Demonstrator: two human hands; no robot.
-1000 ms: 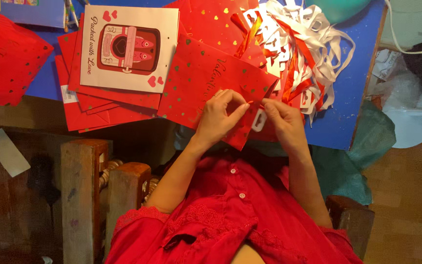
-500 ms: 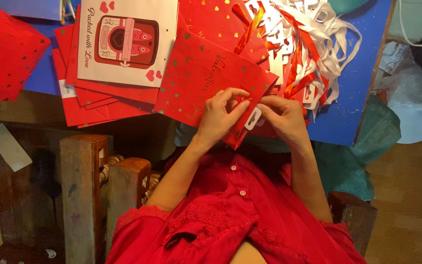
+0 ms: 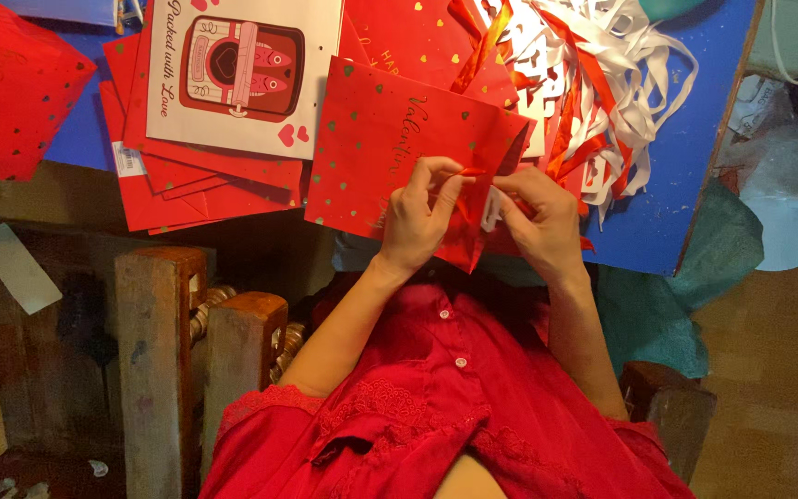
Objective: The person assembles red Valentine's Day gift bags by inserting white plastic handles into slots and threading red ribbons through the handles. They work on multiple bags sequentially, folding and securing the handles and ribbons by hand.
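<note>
Red paper bag [image 3: 390, 148] (one): left hand [image 3: 422, 217], right hand [image 3: 542, 217] grips pinched shut on red ribbon [image 3: 473, 172].

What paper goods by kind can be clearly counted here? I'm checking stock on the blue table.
Red gift bag in both hands: 1
Red bag at far left: 1
White card with red picture: 1
Pile of red and white ribbons: 1
Total: 4
</note>
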